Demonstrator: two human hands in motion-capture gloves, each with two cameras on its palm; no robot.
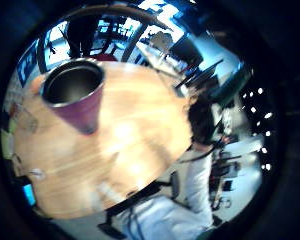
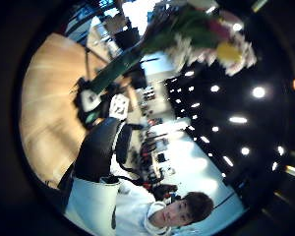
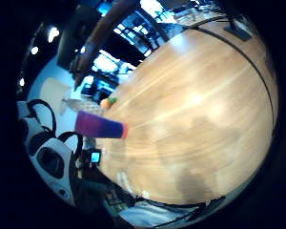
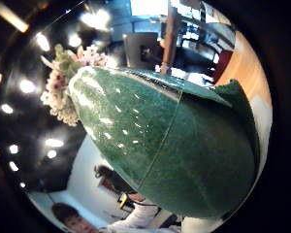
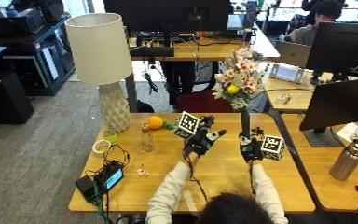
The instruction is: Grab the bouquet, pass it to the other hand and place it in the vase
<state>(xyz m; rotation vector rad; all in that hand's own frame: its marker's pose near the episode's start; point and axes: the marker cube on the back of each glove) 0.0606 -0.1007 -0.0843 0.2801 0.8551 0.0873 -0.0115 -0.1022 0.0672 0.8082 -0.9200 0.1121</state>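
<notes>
My right hand (image 5: pixel 251 148) grips the lower end of the bouquet's dark green wrapped stem (image 5: pixel 245 122) and holds it upright above the table. Its pink and white flowers (image 5: pixel 237 79), with one yellow bloom, stand high over the hand. The wrap (image 4: pixel 174 145) fills the right thumb side palm view. My left hand (image 5: pixel 202 138) hovers to the left of the bouquet with its fingers spread and holds nothing. The vase (image 1: pixel 75 92) stands upright on the table under the left palm, its mouth open and empty. It also shows as the vase (image 3: pixel 101 125) in the right little finger side view.
A white lamp (image 5: pixel 102 60) stands at the back left of the wooden table (image 5: pixel 229 182). An orange (image 5: pixel 155 122), a small glass bottle (image 5: pixel 146 138), a tape roll (image 5: pixel 101 146) and a cabled device (image 5: pixel 106 179) lie left. A monitor (image 5: pixel 343 100) and metal bottle (image 5: pixel 347 161) stand right.
</notes>
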